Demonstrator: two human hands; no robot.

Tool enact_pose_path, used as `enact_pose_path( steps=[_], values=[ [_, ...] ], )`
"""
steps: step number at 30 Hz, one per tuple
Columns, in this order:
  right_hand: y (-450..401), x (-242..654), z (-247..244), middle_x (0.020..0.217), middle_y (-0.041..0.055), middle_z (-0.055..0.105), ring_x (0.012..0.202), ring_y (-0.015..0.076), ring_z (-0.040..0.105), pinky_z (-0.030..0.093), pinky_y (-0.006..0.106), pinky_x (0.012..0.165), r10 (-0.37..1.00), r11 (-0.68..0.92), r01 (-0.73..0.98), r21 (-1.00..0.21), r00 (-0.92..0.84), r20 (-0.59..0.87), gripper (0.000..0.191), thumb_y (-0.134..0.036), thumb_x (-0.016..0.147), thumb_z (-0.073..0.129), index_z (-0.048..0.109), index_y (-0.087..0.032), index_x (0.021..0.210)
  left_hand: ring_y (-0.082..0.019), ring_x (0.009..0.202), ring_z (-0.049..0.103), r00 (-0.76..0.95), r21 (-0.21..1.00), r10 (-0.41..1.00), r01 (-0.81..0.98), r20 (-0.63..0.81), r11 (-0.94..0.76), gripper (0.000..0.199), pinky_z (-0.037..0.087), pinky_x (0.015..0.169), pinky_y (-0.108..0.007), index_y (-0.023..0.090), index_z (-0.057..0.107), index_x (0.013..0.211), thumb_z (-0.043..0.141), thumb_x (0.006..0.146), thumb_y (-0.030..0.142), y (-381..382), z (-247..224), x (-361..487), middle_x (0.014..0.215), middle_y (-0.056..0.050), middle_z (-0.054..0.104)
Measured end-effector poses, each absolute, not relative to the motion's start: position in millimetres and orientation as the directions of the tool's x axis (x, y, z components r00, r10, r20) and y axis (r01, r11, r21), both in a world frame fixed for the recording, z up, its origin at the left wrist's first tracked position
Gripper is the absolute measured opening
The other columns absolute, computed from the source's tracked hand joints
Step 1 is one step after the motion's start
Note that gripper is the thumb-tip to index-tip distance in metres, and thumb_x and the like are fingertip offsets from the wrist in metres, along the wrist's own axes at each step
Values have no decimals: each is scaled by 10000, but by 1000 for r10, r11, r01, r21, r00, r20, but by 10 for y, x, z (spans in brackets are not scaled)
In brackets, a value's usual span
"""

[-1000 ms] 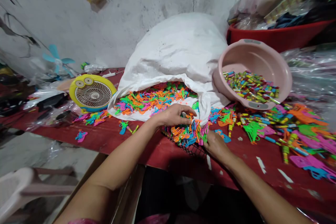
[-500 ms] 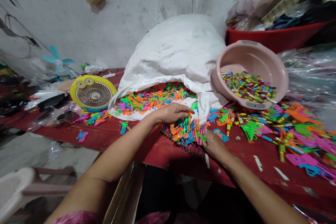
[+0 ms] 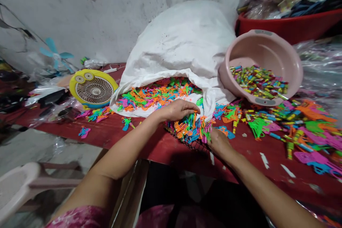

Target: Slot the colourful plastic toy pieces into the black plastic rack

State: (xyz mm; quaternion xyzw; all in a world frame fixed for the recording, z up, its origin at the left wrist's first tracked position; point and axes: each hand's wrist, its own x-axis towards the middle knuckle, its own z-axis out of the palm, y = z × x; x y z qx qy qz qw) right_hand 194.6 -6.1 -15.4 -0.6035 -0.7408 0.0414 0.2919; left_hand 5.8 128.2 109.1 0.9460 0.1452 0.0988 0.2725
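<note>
A dark wire basket [image 3: 196, 146] heaped with small coloured plastic toy pieces [image 3: 184, 130] sits at the table's front edge. My left hand [image 3: 180, 109] reaches over its far side, fingers curled down on the pieces at the top of the heap. At the basket's right side is my right hand [image 3: 219, 142], its fingers partly hidden behind the rim and the pieces. Just behind the basket, a big white sack [image 3: 184, 50] lies with its mouth open towards me, showing more of the same pieces [image 3: 157, 92] inside.
A pink basin [image 3: 267, 50] with small striped tubes stands tilted at right. Loose pieces [image 3: 317, 128] and tubes spread over the red table [image 3: 251, 164] below it. A yellow fan [image 3: 93, 89] stands left of the sack, a red tub [image 3: 291, 25] behind right, a stool [image 3: 24, 181] at lower left.
The view has tipped slightly down, so the sack and basin sit a little higher in the picture. Both hands stay at the basket with hardly any movement.
</note>
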Motion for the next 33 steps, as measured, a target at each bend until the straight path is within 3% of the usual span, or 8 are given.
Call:
enact_pose_path(
  steps=[4, 8, 11, 16, 24, 28, 30, 33],
  values=[
    [-73, 1890, -66, 913, 116, 725, 850, 227, 677, 454, 268, 695, 956, 193, 902, -387, -84, 282, 302, -172, 859, 443, 673, -162, 1055, -184, 1118, 642, 940, 484, 286, 164, 189, -860, 285, 484, 1004, -353, 196, 667, 1185, 490, 966, 239, 1284, 1148, 50, 1206, -87, 703],
    [-74, 1835, 19, 1025, 121, 738, 917, 231, 681, 458, 269, 748, 979, 131, 921, -368, -61, 196, 332, -149, 878, 452, 653, -166, 1141, -224, 1184, 599, 919, 390, 227, 91, 321, -916, 361, 450, 1035, -398, 226, 636, 1259, 561, 936, 368, 1214, 1204, 141, 1290, -105, 648],
    [-65, 1812, 62, 1035, 152, 737, 942, 250, 685, 454, 281, 764, 996, 34, 944, -328, -3, 93, 368, -124, 869, 459, 631, -121, 1194, -197, 1032, 650, 967, 409, 164, 71, 197, -910, 432, 479, 901, -316, 217, 669, 1224, 607, 905, 503, 1123, 1178, 273, 1165, -87, 708],
    [-19, 1825, 94, 994, 143, 743, 926, 256, 685, 444, 277, 740, 1000, -8, 951, -309, 16, 25, 341, -182, 883, 506, 638, -134, 1194, -158, 807, 622, 982, 384, 176, 139, 63, -913, 413, 412, 732, -262, 200, 742, 943, 569, 907, 573, 1062, 1133, 374, 821, -19, 719],
    [60, 1840, 124, 1137, 136, 700, 1016, 252, 648, 450, 289, 798, 995, 83, 927, -366, -56, 82, 311, -213, 904, 511, 613, -148, 1191, -142, 740, 564, 947, 341, 321, 294, 23, -893, 357, 363, 672, -251, 166, 711, 892, 585, 859, 498, 1100, 1162, 320, 784, -9, 660],
    [-135, 2012, 102, 1154, 118, 664, 1022, 240, 628, 475, 325, 857, 954, 259, 813, -522, -130, 270, 295, -229, 919, 482, 630, -166, 1166, -137, 741, 548, 933, 365, 360, 331, 12, -870, 353, 350, 656, -245, 158, 699, 869, 587, 845, 491, 1091, 1157, 325, 767, 4, 630],
    [-354, 2198, 99, 1146, 109, 656, 1020, 235, 625, 478, 341, 881, 925, 293, 766, -573, -75, 373, 315, -274, 949, 449, 629, -182, 1191, -130, 723, 535, 920, 404, 392, 352, 18, -844, 350, 342, 643, -241, 158, 691, 862, 589, 837, 491, 1099, 1148, 319, 752, 11, 614],
    [-776, 2594, 140, 1072, 111, 666, 972, 242, 630, 476, 352, 865, 900, 128, 850, -510, 116, 419, 323, -332, 959, 445, 660, -176, 1143, -121, 675, 507, 885, 446, 464, 405, 27, -798, 357, 321, 614, -243, 158, 675, 835, 588, 834, 504, 1124, 1125, 301, 723, 10, 598]
  ],
)
